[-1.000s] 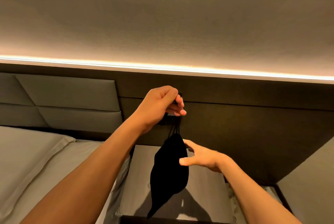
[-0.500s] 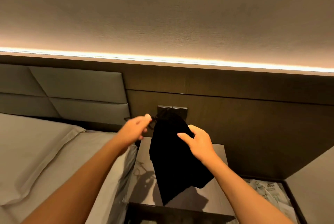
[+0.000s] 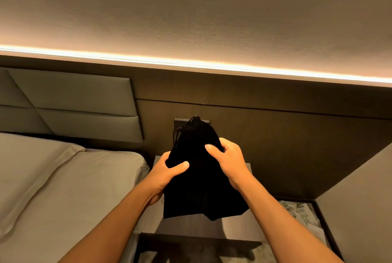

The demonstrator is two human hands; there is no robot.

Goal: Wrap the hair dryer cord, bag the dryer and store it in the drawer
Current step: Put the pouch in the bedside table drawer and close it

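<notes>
A black drawstring bag (image 3: 199, 186) hangs in the air over the nightstand (image 3: 237, 223), bulging with something inside that I cannot see. Its gathered neck points up and its cords dangle at the upper left. My left hand (image 3: 169, 172) grips the bag's left side with the thumb across the front. My right hand (image 3: 228, 157) clasps the upper right side. Below, at the bottom edge of the view, the open drawer (image 3: 197, 248) shows its dark frame and a pale interior.
A bed (image 3: 63, 188) with grey sheets and a pillow lies at the left, against a padded headboard (image 3: 70, 101). A dark wall panel carries a switch plate (image 3: 180, 123) behind the bag. Printed papers (image 3: 301, 214) lie in a gap right of the nightstand.
The left hand let go of the drawstrings and came down to grip the bag's side. The bag was lowered and both hands now hold its body. The view tilted down toward the drawer.
</notes>
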